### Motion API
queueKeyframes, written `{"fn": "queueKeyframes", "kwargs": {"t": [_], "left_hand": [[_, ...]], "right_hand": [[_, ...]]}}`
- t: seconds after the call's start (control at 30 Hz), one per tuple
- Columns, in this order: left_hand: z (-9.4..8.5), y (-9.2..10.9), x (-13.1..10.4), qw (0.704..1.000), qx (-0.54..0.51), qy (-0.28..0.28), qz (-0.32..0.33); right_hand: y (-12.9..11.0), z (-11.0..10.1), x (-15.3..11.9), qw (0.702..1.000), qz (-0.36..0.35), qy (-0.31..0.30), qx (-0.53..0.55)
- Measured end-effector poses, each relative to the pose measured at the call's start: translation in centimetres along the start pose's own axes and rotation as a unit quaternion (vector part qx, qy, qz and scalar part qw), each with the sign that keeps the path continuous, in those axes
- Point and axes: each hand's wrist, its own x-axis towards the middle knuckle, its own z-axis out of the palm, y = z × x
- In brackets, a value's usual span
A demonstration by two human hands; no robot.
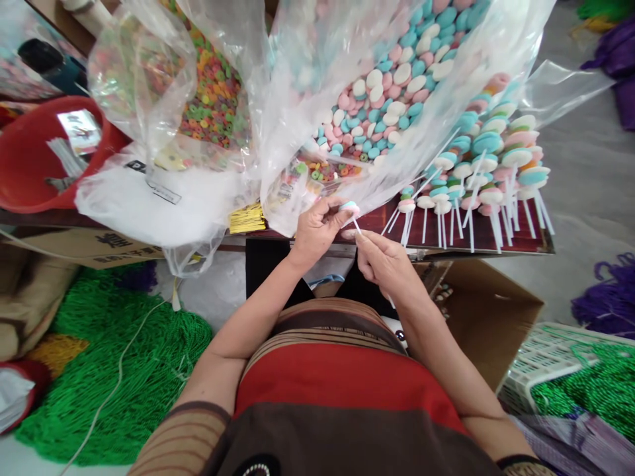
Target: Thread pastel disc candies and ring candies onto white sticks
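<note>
My left hand (pixel 317 230) pinches a small pink and blue candy-like disc piece (pixel 350 209) between thumb and fingers, just above the table's front edge. Closed around a thin white stick (pixel 357 225), my right hand (pixel 385 259) is close beside it. The stick's upper end meets the underside of the piece; whether it goes in is hidden. Ahead lies a clear plastic bag (pixel 307 99) with many pink, white and blue discs (pixel 391 86). Small colourful rings (pixel 332 170) lie near my left hand. To the right, finished-looking skewers of stacked discs (pixel 489 142) lie with their white sticks toward me.
Another clear bag of colourful rings (pixel 213 99) stands left of centre. A red basin (pixel 24 155) holds white sticks. Yellow paper strips (pixel 247 219) lie at the table edge. Below are an open cardboard box (pixel 496 311), a white crate (pixel 550 354) and green bead strands (pixel 124 357).
</note>
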Motion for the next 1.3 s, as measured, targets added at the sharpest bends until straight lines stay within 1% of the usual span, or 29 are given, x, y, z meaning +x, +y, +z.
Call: {"fn": "queueKeyframes", "kwargs": {"t": [0.07,0.1,0.17,0.23,0.3,0.37,0.47,0.57,0.63,0.67,0.7,0.77,0.8,0.83,0.87,0.93,1.0,1.13,1.2,1.3], "left_hand": [[-0.4,-0.5,0.4,0.999,0.021,0.011,0.049],[-0.5,-0.7,0.5,0.996,0.044,0.014,0.082],[-0.8,-1.2,0.7,0.984,0.095,0.007,0.149],[-0.9,-1.7,0.7,0.969,0.150,-0.007,0.197],[-0.7,-2.0,0.5,0.952,0.206,-0.018,0.227],[-0.4,-2.2,0.0,0.937,0.238,-0.033,0.254],[0.4,-2.3,-1.1,0.926,0.226,-0.087,0.291],[0.7,-2.0,-1.9,0.920,0.210,-0.132,0.304],[0.0,-1.6,-1.6,0.923,0.206,-0.139,0.294],[-0.6,-1.4,-1.0,0.928,0.208,-0.131,0.280],[-1.3,-1.3,-0.1,0.934,0.218,-0.114,0.258],[-3.0,-1.1,2.2,0.940,0.277,-0.054,0.193],[-3.8,-1.1,3.5,0.931,0.324,-0.029,0.165],[-4.5,-1.2,4.8,0.915,0.377,-0.013,0.141],[-5.1,-1.3,5.9,0.898,0.424,-0.008,0.117],[-5.7,-1.6,7.5,0.865,0.496,-0.026,0.077],[-5.9,-1.7,8.1,0.839,0.539,-0.048,0.055],[-6.0,-1.1,7.2,0.808,0.579,-0.092,0.049],[-6.1,-0.5,6.9,0.802,0.585,-0.112,0.046],[-5.6,0.4,7.6,0.805,0.584,-0.100,0.037]], "right_hand": [[0.0,-0.7,-0.3,0.999,0.002,-0.028,-0.030],[0.1,-1.0,-0.6,0.998,-0.001,-0.032,-0.047],[0.6,-1.3,-1.1,0.997,-0.009,-0.019,-0.069],[1.3,-1.3,-1.3,0.998,-0.012,0.006,-0.066],[1.9,-1.1,-1.3,0.999,-0.009,0.025,-0.042],[2.4,-0.8,-0.9,0.999,-0.006,0.033,-0.018],[2.7,-0.4,0.1,0.999,-0.011,0.039,0.018],[2.9,-0.3,0.8,0.998,-0.015,0.034,0.060],[3.0,-0.5,1.0,0.997,-0.007,0.036,0.074],[3.0,-0.6,1.0,0.996,-0.002,0.042,0.079],[3.0,-0.6,0.9,0.995,0.001,0.049,0.085],[2.9,-0.8,0.7,0.993,0.001,0.061,0.100],[2.8,-0.8,0.6,0.992,-0.002,0.063,0.106],[2.8,-0.8,0.5,0.992,-0.003,0.062,0.109],[2.8,-0.7,0.5,0.992,-0.004,0.060,0.111],[2.8,-0.7,0.4,0.992,-0.006,0.056,0.112],[3.0,-0.7,0.2,0.992,-0.008,0.057,0.113],[3.3,-1.1,0.0,0.990,-0.008,0.072,0.120],[3.5,-1.2,-0.1,0.990,-0.006,0.074,0.121],[3.4,-1.0,0.0,0.990,-0.001,0.066,0.122]]}}
